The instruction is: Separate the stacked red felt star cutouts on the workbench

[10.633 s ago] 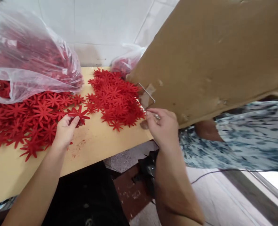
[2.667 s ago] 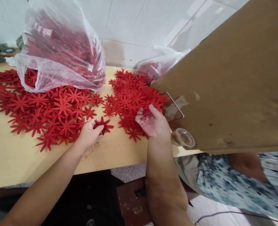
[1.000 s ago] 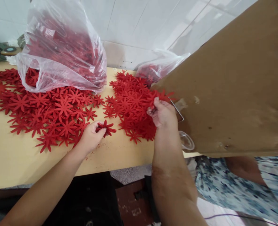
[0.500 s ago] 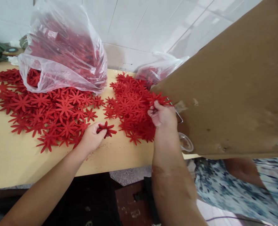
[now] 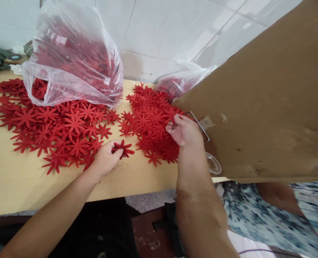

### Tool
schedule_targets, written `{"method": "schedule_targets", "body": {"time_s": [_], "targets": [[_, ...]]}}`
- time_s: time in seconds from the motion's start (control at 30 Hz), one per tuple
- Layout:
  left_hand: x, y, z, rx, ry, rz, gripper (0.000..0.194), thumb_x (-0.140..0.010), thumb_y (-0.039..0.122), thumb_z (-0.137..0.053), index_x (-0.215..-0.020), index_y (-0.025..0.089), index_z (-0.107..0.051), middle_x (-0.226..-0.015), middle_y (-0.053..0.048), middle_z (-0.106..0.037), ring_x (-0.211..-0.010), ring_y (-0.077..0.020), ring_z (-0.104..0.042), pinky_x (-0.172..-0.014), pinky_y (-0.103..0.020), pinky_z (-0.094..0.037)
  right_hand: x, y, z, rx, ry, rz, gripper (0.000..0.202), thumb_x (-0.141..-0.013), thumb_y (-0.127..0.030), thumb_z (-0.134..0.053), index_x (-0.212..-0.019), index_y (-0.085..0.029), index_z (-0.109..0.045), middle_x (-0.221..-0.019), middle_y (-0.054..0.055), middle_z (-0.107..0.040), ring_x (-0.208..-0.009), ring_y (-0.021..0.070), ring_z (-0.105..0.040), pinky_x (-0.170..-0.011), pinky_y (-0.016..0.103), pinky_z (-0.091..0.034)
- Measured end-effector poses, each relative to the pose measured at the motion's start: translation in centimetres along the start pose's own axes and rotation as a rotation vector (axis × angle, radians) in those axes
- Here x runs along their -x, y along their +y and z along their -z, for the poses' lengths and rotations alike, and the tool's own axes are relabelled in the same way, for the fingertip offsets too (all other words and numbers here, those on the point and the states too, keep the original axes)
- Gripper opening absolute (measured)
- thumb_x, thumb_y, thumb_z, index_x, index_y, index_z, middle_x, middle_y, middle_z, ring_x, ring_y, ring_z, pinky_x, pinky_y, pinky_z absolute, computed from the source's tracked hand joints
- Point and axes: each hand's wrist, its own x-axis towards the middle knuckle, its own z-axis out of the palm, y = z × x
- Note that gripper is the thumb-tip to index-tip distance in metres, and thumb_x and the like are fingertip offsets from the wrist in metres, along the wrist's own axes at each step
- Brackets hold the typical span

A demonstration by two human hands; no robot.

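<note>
My left hand (image 5: 107,156) pinches a small bunch of red flower-shaped pieces (image 5: 124,149) between thumb and fingers, just above the table. They have narrow, rounded petals and look like felt or foam. My right hand (image 5: 185,129) is over the right edge of the right-hand pile of red flowers (image 5: 150,118). Its fingers are loosely curled and a little apart, and I see no flower held in them. Left of my left hand spreads a wider pile of the same red flowers (image 5: 72,123).
A clear plastic bag (image 5: 75,61) full of red pieces rests on the left pile. A smaller bag (image 5: 185,79) stands behind the right pile. Cardboard (image 5: 261,100) walls off the table's (image 5: 137,182) right side, beside a metal wire frame (image 5: 202,129) and clear round plastic piece (image 5: 213,164). Another person's patterned clothing (image 5: 255,215) shows below.
The red flower at my right hand's fingertips is no longer seen there, and that hand's fingers have loosened slightly over the pile. My left hand stays nearly still with its bunch.
</note>
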Motion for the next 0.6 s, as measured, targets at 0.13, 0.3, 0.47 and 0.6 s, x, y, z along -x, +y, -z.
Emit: {"method": "schedule_targets", "body": {"time_s": [0.13, 0.3, 0.47, 0.6], "targets": [[-0.1, 0.0, 0.0, 0.003, 0.010, 0.000, 0.007, -0.071, 0.009, -0.050, -0.074, 0.013, -0.054, -0.063, 0.002, -0.058, -0.056, -0.0062, -0.051, -0.064, -0.023, -0.043, 0.0, -0.1, 0.1, -0.011, 0.024, 0.013, 0.022, -0.078, -0.008, -0.045, -0.058, -0.017, -0.047, -0.043, -0.006, -0.044, -0.040, 0.0051, -0.039, -0.039, 0.016, -0.032], [-0.2, -0.2, 0.0, 0.026, 0.017, -0.012, 0.006, -0.070, 0.009, -0.050, -0.074, 0.013, -0.054, -0.063, 0.002, -0.058, -0.055, -0.0058, -0.051, -0.061, -0.022, -0.043, -0.3, -0.2, 0.6, -0.039, 0.032, -0.004, 0.024, -0.080, -0.018, -0.044, -0.056, -0.017, -0.041, -0.044, -0.005, -0.043, -0.039, 0.0043, -0.038, -0.038, 0.015, -0.029], [-0.2, -0.4, 0.1, 0.038, 0.014, -0.021, 0.006, -0.070, 0.009, -0.051, -0.074, 0.013, -0.054, -0.065, 0.001, -0.058, -0.058, -0.0061, -0.052, -0.060, -0.021, -0.043, -0.8, -0.6, 0.7, 0.092, 0.241, 0.118, 0.014, -0.069, -0.005, -0.049, -0.070, -0.019, -0.048, -0.053, -0.006, -0.050, -0.046, 0.0063, -0.046, -0.045, 0.019, -0.036], [-0.3, -0.3, 0.1, 0.055, 0.008, -0.024, 0.003, -0.071, 0.012, -0.051, -0.072, 0.013, -0.053, -0.062, 0.002, -0.058, -0.057, -0.0061, -0.051, -0.059, -0.021, -0.043, -1.9, -0.7, 1.3, 0.353, 0.385, 0.273, 0.022, -0.061, -0.006, -0.058, -0.078, -0.018, -0.050, -0.068, -0.004, -0.052, -0.060, 0.0089, -0.050, -0.065, 0.028, -0.042]]}}
